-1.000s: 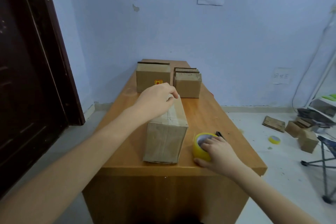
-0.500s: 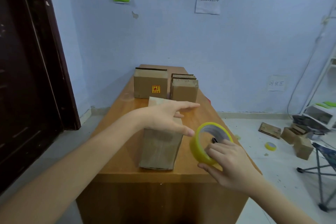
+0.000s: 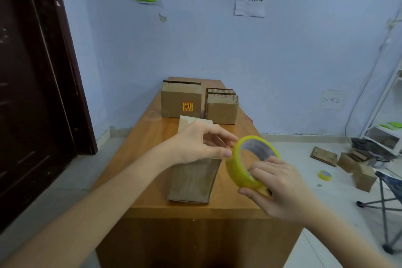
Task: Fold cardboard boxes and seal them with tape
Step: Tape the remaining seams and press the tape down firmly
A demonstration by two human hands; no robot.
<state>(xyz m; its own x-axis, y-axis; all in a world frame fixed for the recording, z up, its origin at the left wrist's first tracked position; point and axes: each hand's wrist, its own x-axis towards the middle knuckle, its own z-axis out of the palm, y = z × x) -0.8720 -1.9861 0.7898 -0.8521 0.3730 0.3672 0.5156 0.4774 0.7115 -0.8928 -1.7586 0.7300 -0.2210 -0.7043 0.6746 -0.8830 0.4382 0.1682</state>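
A folded brown cardboard box lies lengthwise on the wooden table, its near end close to the front edge. My right hand grips a yellow tape roll and holds it in the air to the right of the box. My left hand hovers over the box's top, with thumb and forefinger at the roll's left rim. Whether they pinch the tape end is too small to tell. The hand hides the middle of the box.
Two stacks of flat cardboard stand upright at the table's far end, a larger one with a red-yellow sticker and a smaller one. On the floor at right lie more small boxes, a second tape roll and a folding stool. A dark door is at left.
My right hand lifted the tape roll off the table and raised it beside the box. My left hand left the box's far end and came over to the roll's rim.
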